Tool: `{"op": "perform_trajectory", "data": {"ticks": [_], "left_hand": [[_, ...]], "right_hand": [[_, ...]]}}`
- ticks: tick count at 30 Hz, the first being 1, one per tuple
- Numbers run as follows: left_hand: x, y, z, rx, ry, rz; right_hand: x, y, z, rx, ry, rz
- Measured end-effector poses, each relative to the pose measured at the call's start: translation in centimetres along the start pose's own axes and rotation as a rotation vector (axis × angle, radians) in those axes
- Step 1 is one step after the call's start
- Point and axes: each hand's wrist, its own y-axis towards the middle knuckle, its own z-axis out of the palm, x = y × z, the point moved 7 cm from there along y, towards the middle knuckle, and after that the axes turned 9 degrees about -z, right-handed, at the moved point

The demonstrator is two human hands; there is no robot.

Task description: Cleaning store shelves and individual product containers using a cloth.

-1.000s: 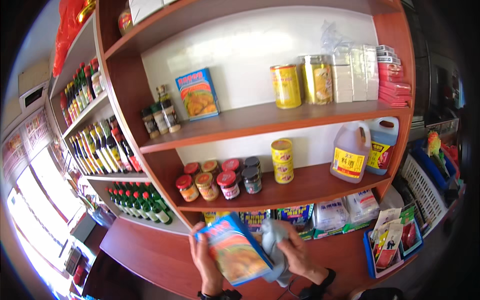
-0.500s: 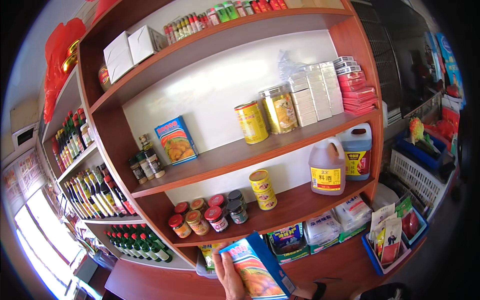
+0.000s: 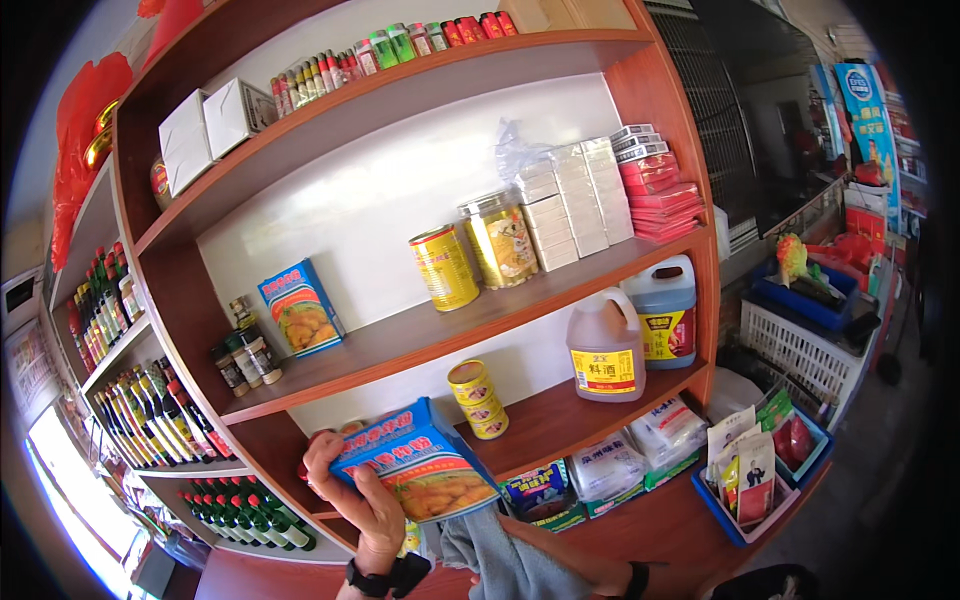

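Note:
My left hand (image 3: 362, 505) grips a blue cardboard box (image 3: 445, 485) by its left end, fingers wrapped around it. The box is tilted, with its top panel and a front picture of golden fried food showing. A grey cloth (image 3: 515, 560) hangs just below the box, bunched at my right hand (image 3: 572, 558). My right fingertips are hidden by the cloth and the box. A similar blue box (image 3: 302, 308) stands upright on the middle shelf, beside small spice bottles (image 3: 250, 355).
The wooden shelf unit (image 3: 480, 325) carries yellow tins (image 3: 444, 268), stacked small cans (image 3: 478, 400), white boxes (image 3: 575, 205) and large jugs (image 3: 606, 345). Bagged goods (image 3: 605, 465) lie below. Blue baskets (image 3: 735, 510) stand right; green bottles (image 3: 245, 515) are at left.
My left hand has raised the box up and left, turning its top into view. A grey cloth now shows at my right hand. The whole view has shifted rightward.

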Motion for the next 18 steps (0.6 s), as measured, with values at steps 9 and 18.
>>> {"op": "perform_trajectory", "data": {"ticks": [9, 18], "left_hand": [[1.9, 8.8, -1.8, -0.131, 0.153, 0.113], [11.6, 19.9, -1.8, -0.135, 0.031, -0.076]], "right_hand": [[-0.3, -2.8, -1.2, -0.182, 0.035, 0.182], [-4.2, -7.0, -5.3, -0.405, -0.132, 0.241]]}}
